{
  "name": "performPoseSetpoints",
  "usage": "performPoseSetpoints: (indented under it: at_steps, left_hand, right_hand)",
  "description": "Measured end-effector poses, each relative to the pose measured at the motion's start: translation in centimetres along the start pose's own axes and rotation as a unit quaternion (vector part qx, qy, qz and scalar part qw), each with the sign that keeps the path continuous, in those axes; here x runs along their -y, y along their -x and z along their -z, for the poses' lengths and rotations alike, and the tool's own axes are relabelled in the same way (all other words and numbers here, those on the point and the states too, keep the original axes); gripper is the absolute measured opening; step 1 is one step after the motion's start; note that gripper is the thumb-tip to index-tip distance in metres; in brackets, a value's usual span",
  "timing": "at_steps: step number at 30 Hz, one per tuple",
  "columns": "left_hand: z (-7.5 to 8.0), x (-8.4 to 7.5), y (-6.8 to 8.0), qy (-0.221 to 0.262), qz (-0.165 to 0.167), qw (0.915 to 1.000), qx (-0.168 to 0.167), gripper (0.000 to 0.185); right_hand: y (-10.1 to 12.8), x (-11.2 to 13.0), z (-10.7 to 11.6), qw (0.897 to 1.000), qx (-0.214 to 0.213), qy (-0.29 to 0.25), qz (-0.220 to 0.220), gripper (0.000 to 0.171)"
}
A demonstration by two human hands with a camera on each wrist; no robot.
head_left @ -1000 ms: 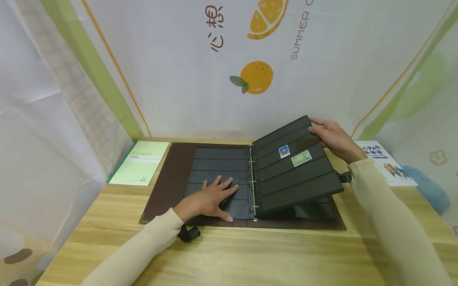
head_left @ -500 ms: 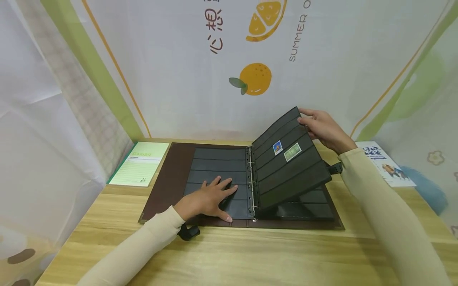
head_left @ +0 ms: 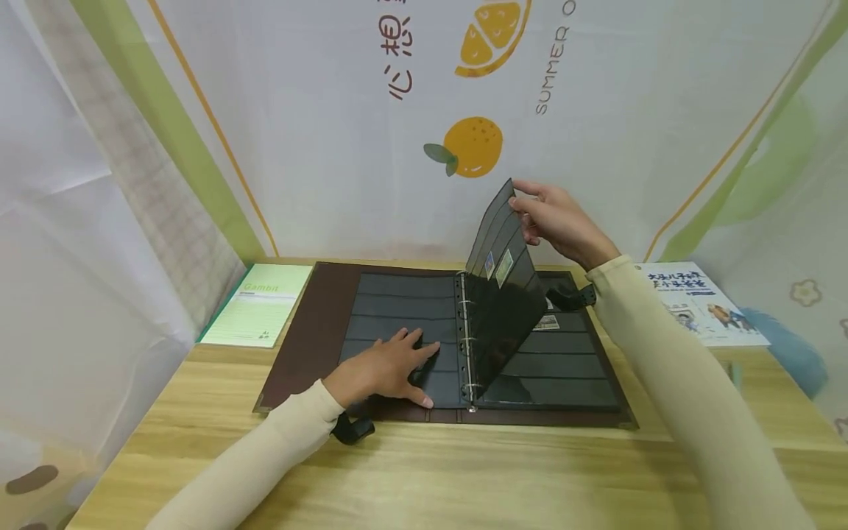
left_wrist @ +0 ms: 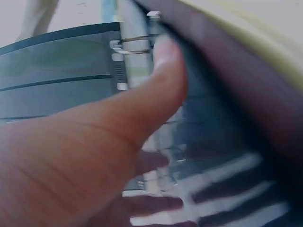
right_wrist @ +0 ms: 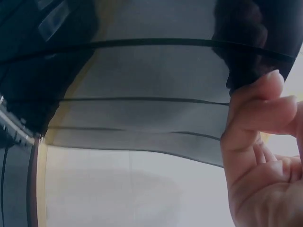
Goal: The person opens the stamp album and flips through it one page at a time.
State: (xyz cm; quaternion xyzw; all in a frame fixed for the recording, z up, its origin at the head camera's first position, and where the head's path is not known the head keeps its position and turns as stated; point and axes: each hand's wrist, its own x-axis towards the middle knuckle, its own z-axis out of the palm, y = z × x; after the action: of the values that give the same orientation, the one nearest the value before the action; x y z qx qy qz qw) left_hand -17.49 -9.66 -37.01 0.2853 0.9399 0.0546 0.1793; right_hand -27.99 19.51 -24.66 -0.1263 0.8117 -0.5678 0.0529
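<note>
A brown ring binder lies open on the wooden table. My right hand pinches the top outer edge of a black pocket page and holds it nearly upright over the rings. Two stamps sit in that page's pockets. In the right wrist view my fingers grip the page edge. My left hand lies flat with spread fingers on the left black page. In the left wrist view the thumb rests beside the rings. Another stamp lies on the right-hand page.
A green notepad lies at the table's back left. A printed booklet lies at the back right. A white printed curtain with orange fruit stands close behind the binder. Bare wood runs along the front.
My right hand has lifted the black page from a low slant to nearly upright, swinging it leftward over the rings. The page beneath is now uncovered. My left hand has stayed put.
</note>
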Motion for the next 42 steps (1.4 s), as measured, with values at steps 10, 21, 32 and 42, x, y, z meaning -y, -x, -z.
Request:
performPoseSetpoints:
  at_steps: [10,21,32,42]
  left_hand:
    - [8.9,-4.8,0.5,0.257,-0.025,0.919,-0.298,0.064]
    - [13.5,-6.7,1.7,0.242,-0.019,0.9327,-0.267,0.039]
    - [14.4,-5.5,2.1,0.216,0.008,0.9369,-0.274,0.019]
    - [14.5,-3.8,2.5,0.209,0.031,0.9373,-0.277,0.048]
  right_hand:
    - [-1.7,1.6,-3.1,0.999,0.018,-0.04,0.012,0.064]
    - [-1.8,2.6,-6.3,0.999,0.03,-0.025,0.033,0.067]
    - [-1.6,2.6,-5.8,0.998,0.038,0.044,0.01,0.071]
    - [1.8,-6.0,1.3,0.939,0.081,0.335,0.003,0.069]
